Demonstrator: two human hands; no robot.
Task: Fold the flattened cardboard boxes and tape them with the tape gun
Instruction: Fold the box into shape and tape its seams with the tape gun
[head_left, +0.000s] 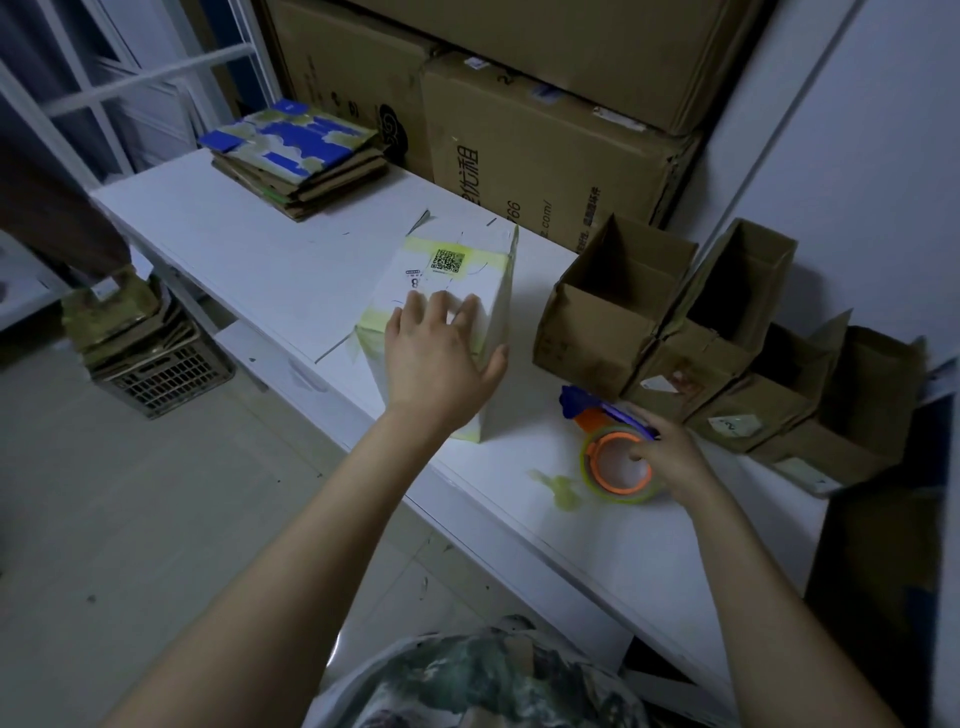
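Holding the white box (452, 291) steady, going for the tape gun (602, 452)

Box stands mid-table (249, 249), yellow tape across its top. My left hand (441, 358) lies flat on it, fingers spread wide, thumb over the right edge, I reckon to stop it sliding. My right hand (670, 457) curls round the gun lying just beside it. Folded brown boxes (608, 317) parked right, flattened stack (296, 156) far left
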